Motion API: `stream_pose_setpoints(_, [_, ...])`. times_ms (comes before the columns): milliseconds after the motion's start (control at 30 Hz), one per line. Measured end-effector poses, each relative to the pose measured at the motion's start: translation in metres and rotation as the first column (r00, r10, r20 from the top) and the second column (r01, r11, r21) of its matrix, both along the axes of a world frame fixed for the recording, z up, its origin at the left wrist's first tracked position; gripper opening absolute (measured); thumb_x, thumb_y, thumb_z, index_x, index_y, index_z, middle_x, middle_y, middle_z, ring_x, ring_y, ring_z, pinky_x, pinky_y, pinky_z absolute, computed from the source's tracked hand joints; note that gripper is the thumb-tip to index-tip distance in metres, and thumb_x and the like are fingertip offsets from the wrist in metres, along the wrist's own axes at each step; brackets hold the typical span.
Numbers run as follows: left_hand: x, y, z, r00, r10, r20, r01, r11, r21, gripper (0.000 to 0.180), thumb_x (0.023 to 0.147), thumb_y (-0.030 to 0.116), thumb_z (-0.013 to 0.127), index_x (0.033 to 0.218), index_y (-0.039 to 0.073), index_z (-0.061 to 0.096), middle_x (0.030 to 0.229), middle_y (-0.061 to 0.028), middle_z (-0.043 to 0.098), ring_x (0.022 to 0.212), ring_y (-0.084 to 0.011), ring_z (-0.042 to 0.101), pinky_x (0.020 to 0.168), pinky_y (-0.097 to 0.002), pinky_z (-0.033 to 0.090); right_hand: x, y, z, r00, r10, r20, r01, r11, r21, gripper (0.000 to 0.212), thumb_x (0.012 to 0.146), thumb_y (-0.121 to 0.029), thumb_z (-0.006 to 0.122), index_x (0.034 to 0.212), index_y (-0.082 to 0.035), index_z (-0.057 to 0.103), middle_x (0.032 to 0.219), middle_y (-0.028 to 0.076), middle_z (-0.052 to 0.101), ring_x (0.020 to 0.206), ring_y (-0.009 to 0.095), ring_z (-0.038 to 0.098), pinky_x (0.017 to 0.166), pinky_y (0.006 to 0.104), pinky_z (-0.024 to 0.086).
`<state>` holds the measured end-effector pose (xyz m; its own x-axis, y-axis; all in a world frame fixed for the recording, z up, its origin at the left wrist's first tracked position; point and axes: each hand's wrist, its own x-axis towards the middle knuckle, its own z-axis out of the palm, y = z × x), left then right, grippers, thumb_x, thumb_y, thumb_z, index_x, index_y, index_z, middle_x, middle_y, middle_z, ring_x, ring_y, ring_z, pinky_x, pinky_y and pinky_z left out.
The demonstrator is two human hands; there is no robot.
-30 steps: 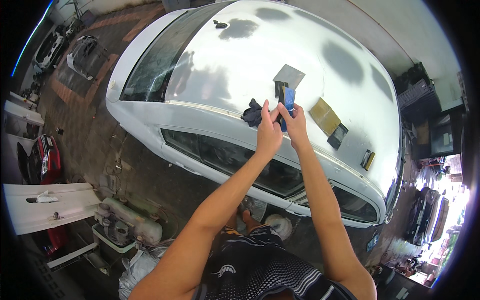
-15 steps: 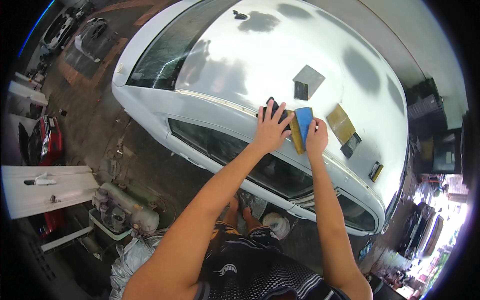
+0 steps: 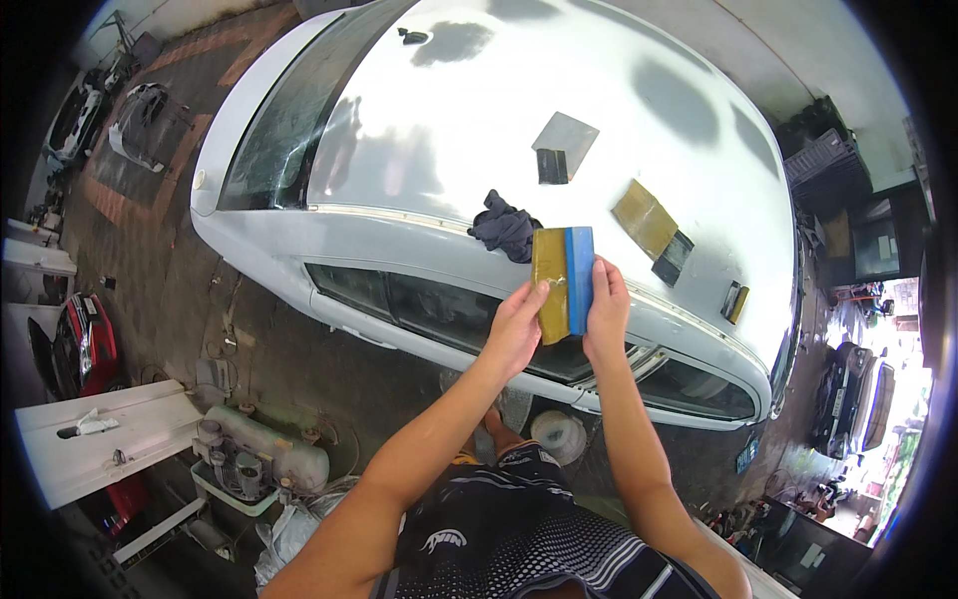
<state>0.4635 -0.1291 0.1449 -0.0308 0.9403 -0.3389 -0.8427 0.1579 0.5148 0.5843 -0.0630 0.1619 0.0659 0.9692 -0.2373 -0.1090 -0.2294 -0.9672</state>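
Note:
My left hand point(image 3: 515, 327) pinches the lower left edge of a yellow-brown sheet of sandpaper point(image 3: 552, 275), thumb on its face. My right hand point(image 3: 606, 314) grips the right side of a flat blue sanding block point(image 3: 581, 265), which lies against the sheet. Both are held upright together in front of the side edge of a white car's roof point(image 3: 419, 130). Just beyond them a crumpled dark cloth point(image 3: 504, 226) rests on the roof edge. Whether the sheet continues behind the block is hidden.
On the roof lie a grey sheet point(image 3: 574, 135) with a black block point(image 3: 552, 167), another yellow-brown sheet point(image 3: 644, 217) with a dark pad point(image 3: 674, 258), and a small black-and-yellow block point(image 3: 735, 302). Below left stands an air compressor point(image 3: 274, 454); a white bucket point(image 3: 559, 436) is near my feet.
My left hand has left the dark cloth and taken the sandpaper's edge. The sheet and blue block have come off the roof toward me, and the view has shifted.

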Motion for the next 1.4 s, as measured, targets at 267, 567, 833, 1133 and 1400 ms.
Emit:
stream_pose_setpoints(267, [0.024, -0.016, 0.016, 0.095, 0.216, -0.972, 0.184, 0.956, 0.23, 0.067, 0.101, 0.002, 0.047, 0.161, -0.002, 0.018, 0.164, -0.0312, 0.022, 0.143, -0.0469, 0.04, 0.109, -0.0425, 0.045, 0.003, -0.024, 0.001, 0.995, 0.028, 0.096, -0.033, 0.998, 0.052, 0.03, 0.105, -0.022, 0.062, 0.122, 0.002, 0.064, 0.113, 0.006, 0.068, 0.1, 0.012, 0.06, 0.089, 0.029, 0.049])
stream_pose_setpoints(567, [0.032, -0.03, 0.005, 0.03, 0.196, -0.98, 0.37, 0.909, 0.193, 0.076, 0.089, -0.004, 0.054, 0.157, -0.009, 0.022, 0.162, -0.0346, 0.021, 0.148, -0.0518, 0.029, 0.12, -0.0486, 0.033, 0.017, -0.051, -0.01, 0.998, -0.015, 0.054, 0.02, 0.996, -0.09, 0.055, 0.094, -0.025, 0.078, 0.13, 0.007, 0.052, 0.122, 0.017, 0.064, 0.108, 0.019, 0.063, 0.092, 0.0309, 0.051])
stream_pose_setpoints(833, [0.035, -0.037, 0.001, 0.096, 0.173, -0.98, 0.48, 0.855, 0.198, 0.077, 0.087, -0.003, 0.057, 0.156, -0.009, 0.024, 0.164, -0.0331, 0.018, 0.15, -0.0503, 0.027, 0.122, -0.0477, 0.03, 0.036, -0.062, -0.013, 0.984, -0.143, -0.103, 0.111, 0.958, -0.265, 0.047, 0.096, -0.027, 0.074, 0.126, 0.004, 0.056, 0.111, 0.009, 0.066, 0.095, 0.012, 0.061, 0.081, 0.0266, 0.049])
stream_pose_setpoints(1133, [0.046, -0.053, -0.006, 0.198, 0.085, -0.976, 0.469, 0.867, 0.171, 0.072, 0.095, -0.005, 0.053, 0.16, -0.003, 0.022, 0.167, -0.0292, 0.015, 0.149, -0.046, 0.031, 0.118, -0.0441, 0.036, 0.041, -0.075, 0.0, 0.99, -0.118, -0.079, 0.086, 0.94, -0.33, 0.05, 0.093, -0.035, 0.077, 0.122, 0.001, 0.059, 0.103, 0.002, 0.066, 0.09, 0.007, 0.058, 0.071, 0.0264, 0.045])
stream_pose_setpoints(1400, [0.034, -0.04, -0.024, 0.314, 0.092, -0.945, 0.573, 0.775, 0.265, 0.064, 0.097, 0.008, 0.059, 0.156, -0.002, 0.036, 0.167, -0.0297, 0.016, 0.151, -0.045, 0.029, 0.121, -0.0459, 0.029, 0.07, -0.071, -0.008, 0.969, -0.112, -0.22, 0.026, 0.933, -0.358, 0.042, 0.09, -0.03, 0.082, 0.114, -0.001, 0.064, 0.1, 0.004, 0.07, 0.078, 0.011, 0.065, 0.07, 0.0243, 0.05])
